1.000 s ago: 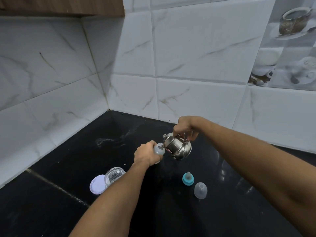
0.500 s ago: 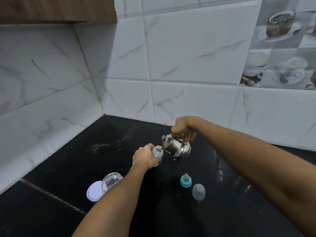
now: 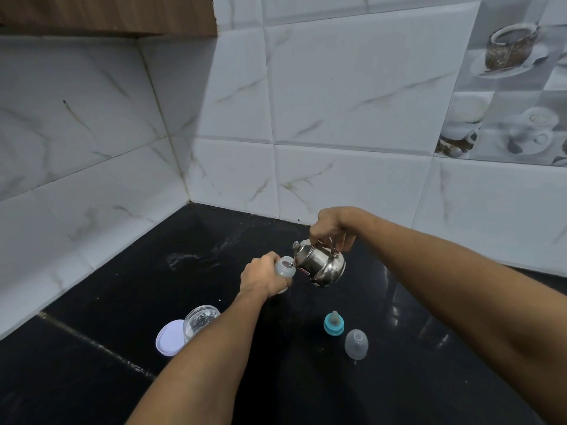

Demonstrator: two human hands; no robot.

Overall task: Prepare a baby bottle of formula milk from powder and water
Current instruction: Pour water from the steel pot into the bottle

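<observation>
My left hand (image 3: pixel 262 277) grips a small translucent baby bottle (image 3: pixel 285 267) standing open-mouthed on the black counter. My right hand (image 3: pixel 333 230) holds a small steel kettle (image 3: pixel 320 263) by its top handle, tilted left so its spout sits at the bottle's mouth. The bottle's teal ring with its teat (image 3: pixel 333 324) stands on the counter nearer to me, with the clear dome cap (image 3: pixel 356 344) beside it on the right.
An open clear jar (image 3: pixel 199 322) with its white lid (image 3: pixel 168 337) lying beside it sits at the left, partly behind my left forearm. The black counter (image 3: pixel 153 271) runs into a corner of white marble-look tiled walls (image 3: pixel 337 102). A wooden cabinet (image 3: pixel 107 13) hangs overhead.
The kettle stays tilted at the bottle's mouth and both hands hold as before. Only my view has shifted slightly.
</observation>
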